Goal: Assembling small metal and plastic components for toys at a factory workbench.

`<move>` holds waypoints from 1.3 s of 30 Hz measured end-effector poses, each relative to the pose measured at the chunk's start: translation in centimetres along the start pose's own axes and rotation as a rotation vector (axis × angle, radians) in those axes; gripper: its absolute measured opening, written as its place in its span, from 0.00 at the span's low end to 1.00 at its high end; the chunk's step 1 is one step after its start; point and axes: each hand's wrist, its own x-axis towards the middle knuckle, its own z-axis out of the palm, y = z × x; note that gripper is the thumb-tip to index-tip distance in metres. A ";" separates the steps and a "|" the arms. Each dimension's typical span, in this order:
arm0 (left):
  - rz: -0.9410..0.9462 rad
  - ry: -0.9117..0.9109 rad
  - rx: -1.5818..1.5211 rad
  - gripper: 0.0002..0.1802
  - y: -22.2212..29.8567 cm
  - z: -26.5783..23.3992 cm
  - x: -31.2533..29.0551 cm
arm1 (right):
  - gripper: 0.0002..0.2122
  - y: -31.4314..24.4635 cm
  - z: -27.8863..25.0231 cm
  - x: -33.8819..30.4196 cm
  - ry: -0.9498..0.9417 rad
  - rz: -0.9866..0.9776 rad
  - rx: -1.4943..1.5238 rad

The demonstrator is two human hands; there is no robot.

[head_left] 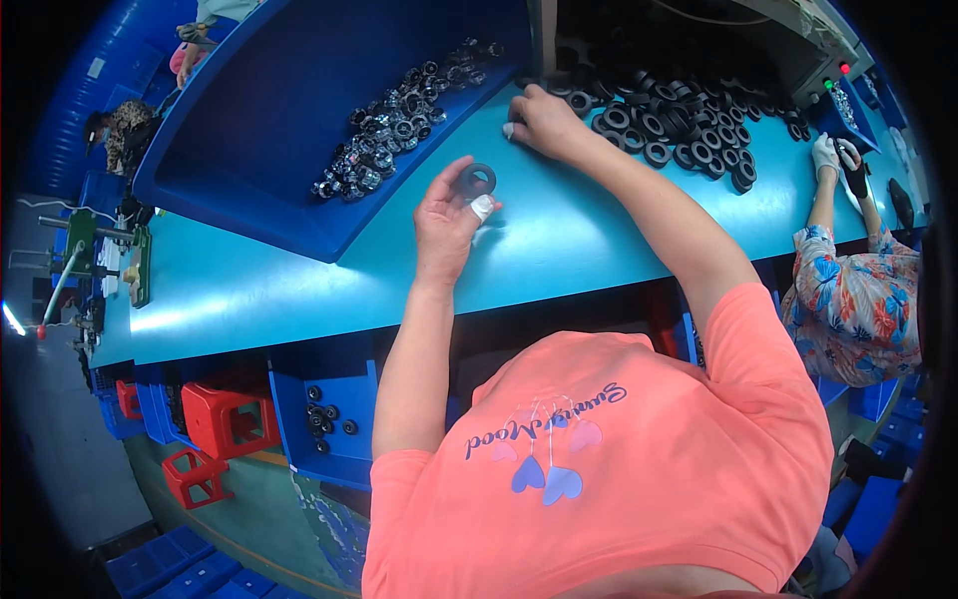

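My left hand point(449, 222) is raised above the blue-green tabletop, pinching a dark ring point(478, 180) upright between its fingers and thumb. White tape wraps one of its digits. Farther off, my right hand point(547, 122) reaches to the corner of a big blue bin, its fingers curled and its thumb tip covered in white. Whatever those fingers grip, if anything, is hidden. Beside that hand, a heap of black rings point(689, 125) spreads over the table. Shiny clear and black round parts point(394, 130) lie in a band inside the blue bin point(289, 225).
A green hand press point(140, 265) stands at the table's left end. Under the table are a blue drawer point(289, 399) with several black round parts and red stools point(230, 419). At right, a co-worker's gloved hand point(826, 155) is near a small blue bin point(848, 120).
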 end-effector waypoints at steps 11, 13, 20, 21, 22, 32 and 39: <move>0.054 0.045 0.068 0.29 -0.4 0.0 0.1 | 0.14 -4.2 -0.7 -4.9 -0.607 0.343 1.474; 0.060 0.067 0.099 0.29 -0.7 -0.3 0.1 | 0.13 -4.3 -0.6 -5.0 -0.607 0.359 1.530; 0.145 0.081 0.261 0.29 -0.9 0.7 0.0 | 0.12 -3.6 0.2 -5.3 -0.589 0.368 1.588; 0.162 0.086 0.347 0.29 -0.8 0.8 0.0 | 0.12 -3.7 0.4 -5.4 -0.589 0.359 1.576; 0.179 0.090 0.433 0.29 -0.8 0.8 0.0 | 0.12 -3.7 0.5 -5.5 -0.590 0.351 1.563; -0.168 -0.157 -0.623 0.30 -0.6 -2.9 0.6 | 0.13 -4.2 -1.2 -6.1 -0.477 0.225 1.722; -0.205 -0.168 -0.705 0.28 0.0 -2.5 0.5 | 0.19 -4.9 -1.6 -6.3 -0.309 0.197 1.685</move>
